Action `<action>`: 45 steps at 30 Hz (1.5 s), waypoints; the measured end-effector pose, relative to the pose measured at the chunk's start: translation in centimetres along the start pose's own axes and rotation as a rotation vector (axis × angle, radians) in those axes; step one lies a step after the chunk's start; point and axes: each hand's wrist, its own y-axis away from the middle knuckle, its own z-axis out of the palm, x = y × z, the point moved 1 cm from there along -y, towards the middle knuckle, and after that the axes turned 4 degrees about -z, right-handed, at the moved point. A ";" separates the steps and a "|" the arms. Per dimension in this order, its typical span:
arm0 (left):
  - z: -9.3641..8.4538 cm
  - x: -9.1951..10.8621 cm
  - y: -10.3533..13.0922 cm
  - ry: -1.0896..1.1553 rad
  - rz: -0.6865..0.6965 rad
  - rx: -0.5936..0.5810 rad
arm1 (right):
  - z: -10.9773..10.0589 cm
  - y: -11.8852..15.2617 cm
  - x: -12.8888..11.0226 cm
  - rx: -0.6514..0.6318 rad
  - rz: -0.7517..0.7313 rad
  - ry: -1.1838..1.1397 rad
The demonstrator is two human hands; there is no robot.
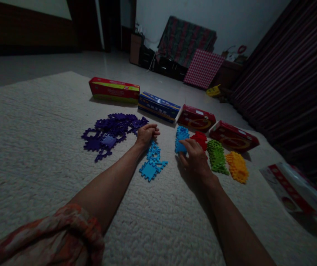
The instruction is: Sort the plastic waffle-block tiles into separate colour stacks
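Light blue toothed plastic tiles (149, 170) lie loose in a small group on the quilted mat. My left hand (146, 134) is just beyond this group, fingers curled inward; whether a tile is inside them is hidden. To the right, a stack of light blue tiles (181, 133) stands in a row. My right hand (196, 157) grips the near end of that stack between thumb and fingers. Beside it are red tiles (199, 139), partly covered by my right hand, then green tiles (216, 157) and yellow tiles (238, 167). A spread heap of purple tiles (114, 127) lies left of my left hand.
Behind the tiles stand a red-and-yellow box (114, 90), a blue box (158, 107) and two dark red boxes (196, 118). A blurred red-and-white package (291, 188) is at the right. The pale mat (36, 147) covers the floor; a dark striped curtain (286, 62) hangs at right.
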 end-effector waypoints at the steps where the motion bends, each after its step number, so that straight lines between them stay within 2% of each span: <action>1: 0.0 0.1 0.0 0.013 -0.003 0.002 | 0.2 -0.1 -0.5 -0.005 -0.021 -0.055; 5: -0.3 0.3 -0.4 0.070 0.014 0.092 | 1.4 -0.4 -3.2 -0.037 -0.090 -0.267; 9: -0.5 0.3 -0.7 0.101 0.068 0.216 | 2.6 -0.3 -5.1 -0.065 -0.032 -0.379; 14: -0.4 0.2 -0.8 0.128 0.065 0.217 | 4.0 -1.6 -5.3 -0.107 0.035 -0.323; 18: -0.4 0.3 -0.7 0.128 0.058 0.206 | 4.8 -3.2 -5.4 -0.095 -0.009 -0.357; 22: -0.3 0.3 -0.7 0.118 0.048 0.199 | 3.3 -3.0 -5.7 -0.060 -0.036 -0.350; 27: -0.2 0.1 -0.9 0.058 0.041 0.194 | 0.8 -0.1 -8.0 -0.101 -0.069 -0.376; 30: -0.3 -0.1 -1.0 0.050 0.055 0.188 | 0.7 1.5 -10.0 -0.143 -0.121 -0.354; 34: -0.4 -0.4 -1.2 0.061 0.080 0.162 | 1.1 2.2 -11.5 -0.209 -0.140 -0.288; 40: -0.5 -0.5 -1.2 0.032 0.085 0.146 | 1.5 2.0 -11.4 -0.154 -0.183 -0.221; 42: -0.5 -0.4 -1.1 0.026 0.087 0.147 | 1.6 1.8 -10.6 -0.131 -0.175 -0.215; 45: -0.4 -0.3 -0.9 0.018 0.084 0.145 | 1.3 1.2 -8.5 -0.091 -0.088 -0.207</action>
